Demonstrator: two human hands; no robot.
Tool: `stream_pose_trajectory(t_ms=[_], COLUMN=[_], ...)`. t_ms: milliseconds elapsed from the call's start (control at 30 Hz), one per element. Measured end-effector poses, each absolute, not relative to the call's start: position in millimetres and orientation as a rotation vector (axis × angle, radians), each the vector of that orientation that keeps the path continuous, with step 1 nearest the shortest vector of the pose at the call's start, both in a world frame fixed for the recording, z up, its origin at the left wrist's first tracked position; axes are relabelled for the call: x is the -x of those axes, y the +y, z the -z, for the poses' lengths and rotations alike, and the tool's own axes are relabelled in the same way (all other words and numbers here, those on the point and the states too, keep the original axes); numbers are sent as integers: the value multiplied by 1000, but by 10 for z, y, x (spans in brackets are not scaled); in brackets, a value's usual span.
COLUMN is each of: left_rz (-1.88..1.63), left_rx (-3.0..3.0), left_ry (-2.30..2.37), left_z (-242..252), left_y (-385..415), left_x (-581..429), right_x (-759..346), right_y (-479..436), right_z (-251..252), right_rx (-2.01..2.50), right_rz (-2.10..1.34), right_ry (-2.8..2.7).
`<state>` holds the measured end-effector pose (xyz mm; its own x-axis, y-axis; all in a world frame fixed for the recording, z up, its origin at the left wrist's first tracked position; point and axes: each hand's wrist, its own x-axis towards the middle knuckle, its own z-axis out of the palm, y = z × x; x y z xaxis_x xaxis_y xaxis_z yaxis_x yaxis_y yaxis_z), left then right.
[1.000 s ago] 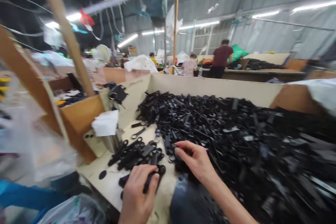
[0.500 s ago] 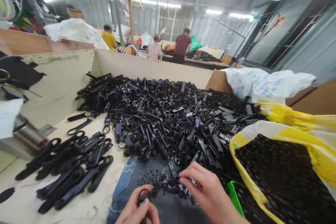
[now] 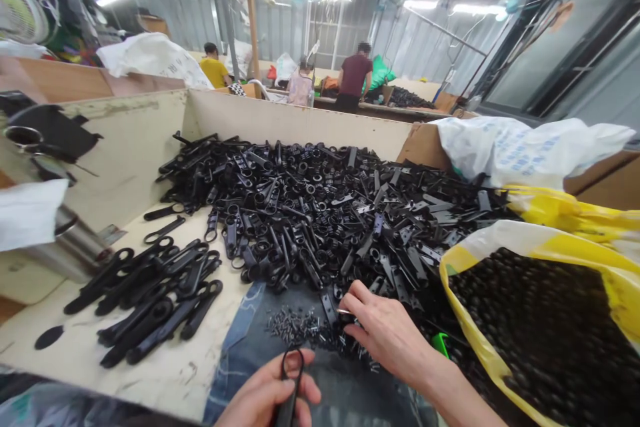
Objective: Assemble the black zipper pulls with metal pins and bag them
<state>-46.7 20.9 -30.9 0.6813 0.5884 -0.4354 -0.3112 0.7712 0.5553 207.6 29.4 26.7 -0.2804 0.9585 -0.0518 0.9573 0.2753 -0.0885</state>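
My left hand point(image 3: 267, 390) grips a black plastic loop-ended tab point(image 3: 291, 380) at the bottom of the view, upright between thumb and fingers. My right hand point(image 3: 387, 330) pinches a small thin part point(image 3: 345, 312) at the edge of a heap of black plastic tabs and fittings point(image 3: 310, 213). A little scatter of tiny dark pieces point(image 3: 295, 327) lies on denim point(image 3: 240, 340) between my hands. Left of the denim, long black tabs point(image 3: 155, 300) lie roughly side by side on the cream board.
Cream bin walls point(image 3: 295, 117) surround the heap. At right, a yellow-and-white plastic bag point(image 3: 520, 320) holds many dark parts, beneath a white sack point(image 3: 530, 150). At left stand a steel cup point(image 3: 75, 240) and a white cloth point(image 3: 27, 213). Several people work at far tables.
The view has swung right and steadied since the oldest frame, bringing the yellow bag and denim into sight. My left hand now holds the loop tab higher, and my right hand sits nearer the heap.
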Motion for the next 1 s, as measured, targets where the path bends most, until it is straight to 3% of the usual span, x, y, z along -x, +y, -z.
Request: stream_pose_trajectory(t_ms=[467,833,1000], left_rz=[-601,-639,-658], left_rx=[-264,-294,-450], left_ry=[773,876,904], left_z=[151,185,248], left_y=[-30,-122,-136], left_x=[560,650,589], right_x=[-1858,-1840,-1755], right_y=[-283,-508,-455], right_z=[236,172,257], right_rx=[1400,1456,1560], right_rz=[69,-384,-495], right_ry=[-2305,-1851,-1920])
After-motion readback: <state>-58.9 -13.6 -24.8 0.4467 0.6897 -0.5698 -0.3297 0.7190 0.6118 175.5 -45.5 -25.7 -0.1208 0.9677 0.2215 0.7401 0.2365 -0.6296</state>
